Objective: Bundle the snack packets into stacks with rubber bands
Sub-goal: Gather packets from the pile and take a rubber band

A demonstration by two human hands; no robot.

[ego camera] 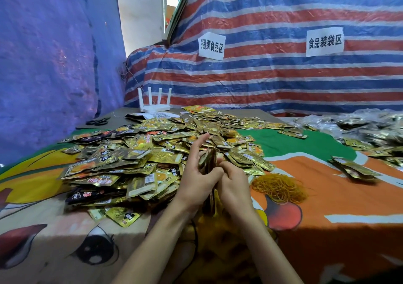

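Cartoon-printed cloth in orange, green and cream covers the work table, and a red, white and blue striped tarpaulin hangs behind it.

At the near middle, the left hand and right hand grasp a stack of gold foil snack packets between them. It stands on edge. The left index finger points away, and the right fingers curl in against the stack's side. Whether a band is already on it I cannot tell.

The main risk is slippage. The foil looks slick, so if either hand eases off to reach for a band, the packets could fan out and drop. They would land in the loose pile of gold and black foil packets just beyond the hands and the count would be lost.

The heap of yellow rubber bands lies just beside the right hand, and it is tangled. Pulling one band may drag several. A band stretched over uneven edges could also snap or bend the packets.

A finished bundle of packets lies well apart to the right. A white four-antenna router and black scissors sit at the far edge.
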